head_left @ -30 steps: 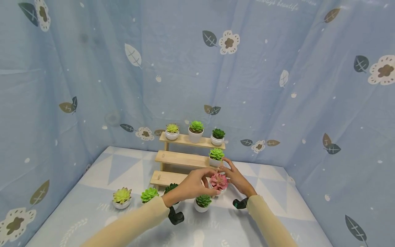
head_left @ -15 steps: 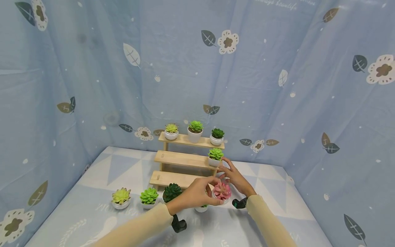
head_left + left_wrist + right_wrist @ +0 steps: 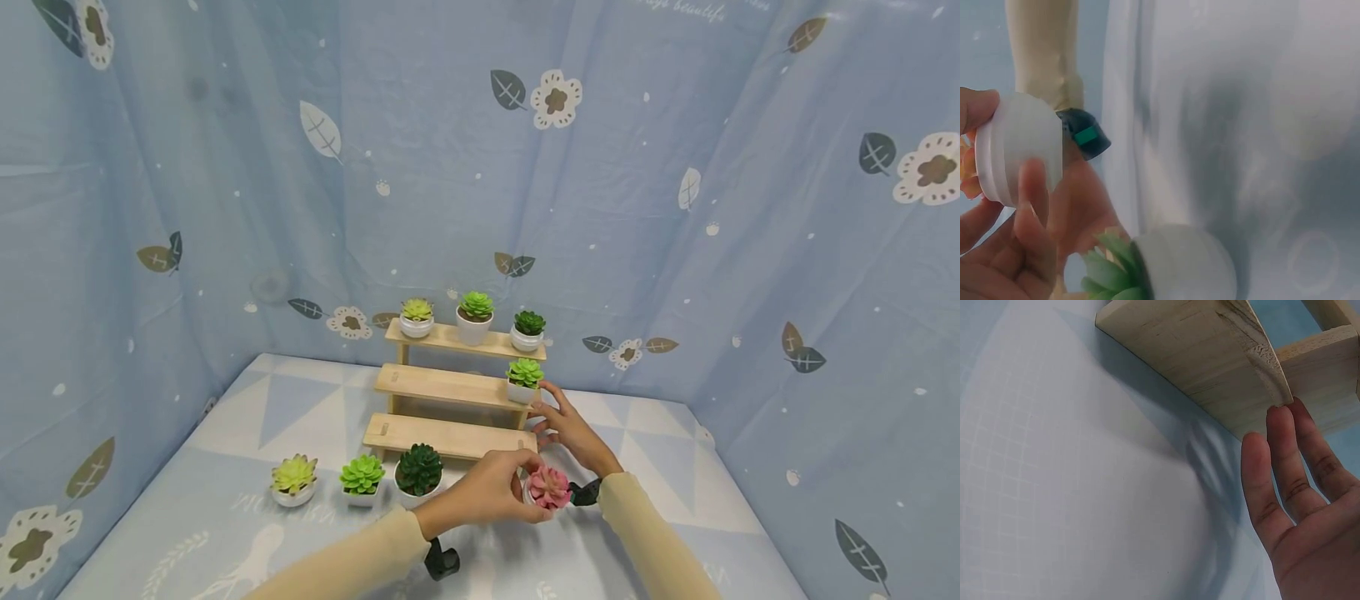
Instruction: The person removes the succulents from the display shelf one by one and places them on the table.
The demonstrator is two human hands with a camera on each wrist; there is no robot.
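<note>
My left hand [image 3: 498, 490] holds a pink succulent [image 3: 549, 487] in a white pot [image 3: 1025, 150], with thumb and fingers round the pot, in front of the stand's lower right end. The pot is tipped in the left wrist view. My right hand [image 3: 573, 431] is at the right side of the three-tier wooden stand [image 3: 450, 437]. In the right wrist view its straight fingers [image 3: 1282, 434] touch the wooden edge. A green potted succulent [image 3: 1179, 265] shows beneath the left hand in the left wrist view; the hand hides it in the head view.
Three potted succulents stand on the top tier, including a middle one [image 3: 475, 317]. A green one [image 3: 524, 380] sits on the middle tier's right end. On the table, left of my left hand, are a yellow-green [image 3: 293, 479], a bright green [image 3: 362, 479] and a dark green succulent [image 3: 418, 475].
My left hand has carried the pink succulent from the bottom tier's right end forward and slightly right, towards me. The right hand has stayed at the stand's side.
</note>
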